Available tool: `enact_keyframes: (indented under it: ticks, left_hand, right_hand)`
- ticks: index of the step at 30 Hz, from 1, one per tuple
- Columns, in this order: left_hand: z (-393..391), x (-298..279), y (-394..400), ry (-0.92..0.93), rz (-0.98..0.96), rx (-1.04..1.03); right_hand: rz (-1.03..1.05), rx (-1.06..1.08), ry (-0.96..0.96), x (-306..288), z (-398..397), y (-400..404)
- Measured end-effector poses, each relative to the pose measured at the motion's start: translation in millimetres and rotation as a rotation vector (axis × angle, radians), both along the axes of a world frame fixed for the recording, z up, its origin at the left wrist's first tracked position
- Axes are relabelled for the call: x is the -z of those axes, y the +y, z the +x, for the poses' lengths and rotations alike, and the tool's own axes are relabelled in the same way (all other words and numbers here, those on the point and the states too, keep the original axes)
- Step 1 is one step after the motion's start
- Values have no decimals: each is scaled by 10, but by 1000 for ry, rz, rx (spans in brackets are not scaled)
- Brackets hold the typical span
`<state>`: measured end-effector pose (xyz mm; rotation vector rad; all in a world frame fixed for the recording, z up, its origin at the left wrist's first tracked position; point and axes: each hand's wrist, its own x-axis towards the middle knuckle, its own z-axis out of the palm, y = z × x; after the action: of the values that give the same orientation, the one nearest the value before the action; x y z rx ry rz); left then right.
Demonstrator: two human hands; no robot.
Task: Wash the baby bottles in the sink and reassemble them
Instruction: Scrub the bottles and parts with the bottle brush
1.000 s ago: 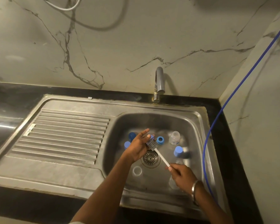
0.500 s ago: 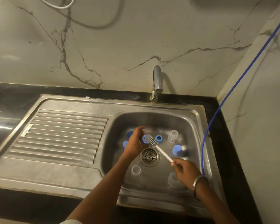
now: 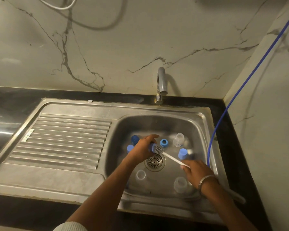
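Two hands: both work inside the sink (image 3: 205, 124) basin, above the drain (image 3: 154, 161).
Left hand (image 3: 143, 149): I grip a small blue bottle part (image 3: 151, 147), fingers curled round it, index finger extended toward the basin's back wall. Holding it off the floor exposes its opening to the brush.
Right hand (image 3: 196, 170): I pinch the white handle at its near end, fingers pressed together; a long grip presumably gives reach and leverage for scrubbing.
Bottle brush (image 3: 158, 150): bristle head touches the held part, handle slanting back toward the basin's right side.
Clear bottle (image 3: 178, 140): stands near the basin's back right corner, uncapped.
Blue ring (image 3: 164, 142): lies flat just beside the brush head, toward the back wall.
Blue cap (image 3: 182, 153): sits near the right wall, beside the handle.
Other blue pieces (image 3: 134, 139): near the back left, partly hidden by my left hand.
Clear pieces (image 3: 140, 175): two rest near the front wall, either side of the drain.
Tap (image 3: 162, 84): no stream visible.
Judgement: scrubbing stage; reassembly not begun, since parts lie separated.
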<state>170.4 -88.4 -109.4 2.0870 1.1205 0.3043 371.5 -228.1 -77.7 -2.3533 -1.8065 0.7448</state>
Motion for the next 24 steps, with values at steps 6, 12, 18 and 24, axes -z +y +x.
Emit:
enact_keyframes:
  ticks: [6, 12, 18, 24]
  left_hand:
    - [21, 20, 0, -36, 98, -34]
    - [-14, 95, -22, -41, 120, -41]
    - [-10, 149, -41, -34, 91, -61]
    - [-98, 204, 2, -92, 34, -317]
  right_hand:
    - [-177, 275, 675, 97, -177, -47]
    - [-327, 409, 1149, 109, -177, -92]
    - [-130, 139, 455, 118, -174, -100]
    - [22, 153, 302, 163, -72, -179]
